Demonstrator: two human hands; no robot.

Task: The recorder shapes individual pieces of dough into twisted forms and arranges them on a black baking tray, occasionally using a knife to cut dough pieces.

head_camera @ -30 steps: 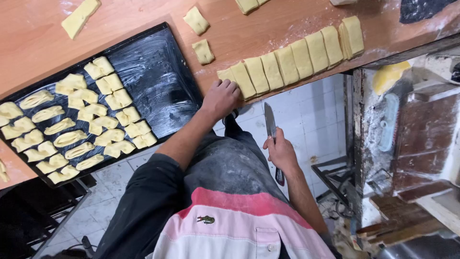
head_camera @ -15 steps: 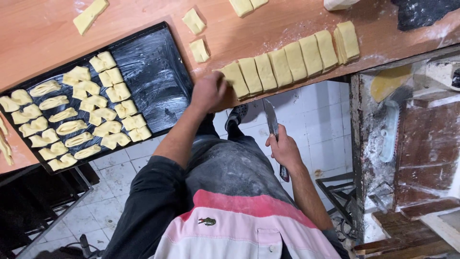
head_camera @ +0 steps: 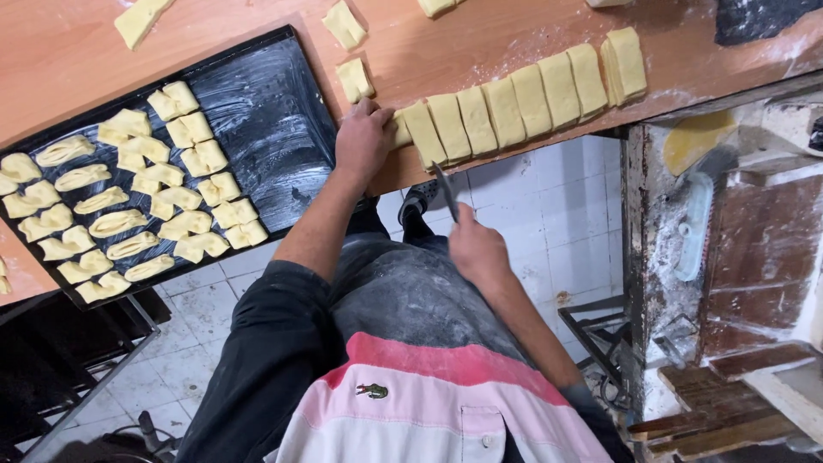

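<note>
**A:** Dough first: where is that row of pale yellow cut dough rectangles (head_camera: 514, 107)?

**B:** Along the near edge of the reddish-brown wooden worktop (head_camera: 480, 39), laid side by side and touching one another. The left hand (head_camera: 363, 141) lies flat on the worktop at the row's left end, fingers curled over the last piece there. It presses on the piece rather than pinching it.

**A:** And the other hand?

**B:** The right hand (head_camera: 477, 250) hangs below the table edge, in front of the flour-dusted dark apron (head_camera: 411, 291). It is closed tight around the handle of a slim metal-bladed knife (head_camera: 446, 190), whose tip points up at the underside of the dough row, just short of it.

**A:** What lies around them?

**B:** Left of the left hand sits a black rectangular baking tray (head_camera: 266, 111), smeared whitish on its bare right part. Its left part is filled with small folded pale dough pastries (head_camera: 129, 201) in close rows. Two loose dough squares (head_camera: 353, 79) rest on the wood just above the left hand, one more strip lies near the top left corner, and a stacked pair ends the row on the right.

**A:** Anything in the way?

**B:** Only the person's own left forearm, which crosses the tray's near right corner. To the right stands a rusty, flour-caked metal machine (head_camera: 720, 223) over white floor tiles (head_camera: 549, 197)
</note>
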